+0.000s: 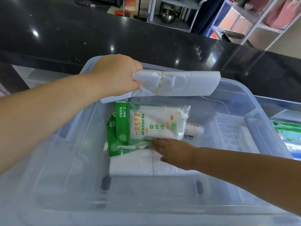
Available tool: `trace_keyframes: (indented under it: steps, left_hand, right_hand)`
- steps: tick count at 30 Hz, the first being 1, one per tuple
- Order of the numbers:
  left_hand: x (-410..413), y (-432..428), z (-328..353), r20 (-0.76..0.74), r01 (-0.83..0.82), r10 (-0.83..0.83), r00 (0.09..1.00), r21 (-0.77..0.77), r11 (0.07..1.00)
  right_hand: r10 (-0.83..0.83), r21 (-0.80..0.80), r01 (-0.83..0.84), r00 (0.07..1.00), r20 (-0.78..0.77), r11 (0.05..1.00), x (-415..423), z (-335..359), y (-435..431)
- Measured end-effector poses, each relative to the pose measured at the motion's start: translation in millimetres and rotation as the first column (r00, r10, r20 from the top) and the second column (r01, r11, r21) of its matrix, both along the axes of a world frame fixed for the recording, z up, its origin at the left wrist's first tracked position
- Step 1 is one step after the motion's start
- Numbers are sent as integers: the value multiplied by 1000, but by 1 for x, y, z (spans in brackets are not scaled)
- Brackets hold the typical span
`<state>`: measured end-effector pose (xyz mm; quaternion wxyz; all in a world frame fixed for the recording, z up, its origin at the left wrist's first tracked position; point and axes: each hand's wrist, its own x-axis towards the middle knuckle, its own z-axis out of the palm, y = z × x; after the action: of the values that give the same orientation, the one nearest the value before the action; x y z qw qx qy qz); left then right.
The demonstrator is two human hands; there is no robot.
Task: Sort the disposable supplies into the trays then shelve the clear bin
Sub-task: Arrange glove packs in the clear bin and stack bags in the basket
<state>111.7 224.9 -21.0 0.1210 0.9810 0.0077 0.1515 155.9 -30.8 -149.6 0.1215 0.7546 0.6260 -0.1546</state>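
Observation:
A large clear bin [241, 88] fills the lower view. My left hand [117, 74] holds a white bundle of plastic bags [182, 84], tied with a yellow rubber band, above the bin's far rim. Inside the bin my right hand [174, 152] pinches the lower edge of a green-and-white pack of disposable gloves [153, 123]. A second green pack [114, 137] lies under it. Another white banded bundle [140, 165] rests on the bin floor below my right hand. A white roll or tube [194, 129] lies behind the glove pack.
A white perforated tray [234, 137] shows through the bin's right side. Green packets [288, 131] lie to the right outside the bin. A black counter [97, 38] runs behind. Metal shelving [260, 25] stands at the back right.

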Motion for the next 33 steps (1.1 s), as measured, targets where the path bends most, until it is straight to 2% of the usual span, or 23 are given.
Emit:
trace_keyframes:
  steps: [5, 12, 17, 21, 27, 33]
  left_hand:
    - [1, -1, 0, -18, 14, -14, 1000, 4, 1000]
    - [3, -3, -1, -11, 26, -26, 1000, 18, 999]
    - [7, -4, -2, 16, 20, -21, 1000, 29, 999]
    - [8, -4, -1, -15, 34, -34, 999, 5, 999]
    - [3, -11, 1, -62, 27, -26, 998, 14, 1000]
    - [-4, -23, 7, -12, 7, -7, 1000, 71, 997]
  right_hand:
    - [-126, 7, 126, 992, -5, 992, -18, -8, 0]
    - [-275, -15, 278, 937, -217, 960, -44, -4, -5]
    - [-269, -63, 264, 893, -362, 962, -62, 0, 1]
    - [-344, -190, 290, 843, -414, 938, -73, 6, 4]
    - [-237, -104, 215, 926, -296, 971, -60, 50, 11]
    - [-174, 276, 165, 985, 9, 947, -45, 128, -9]
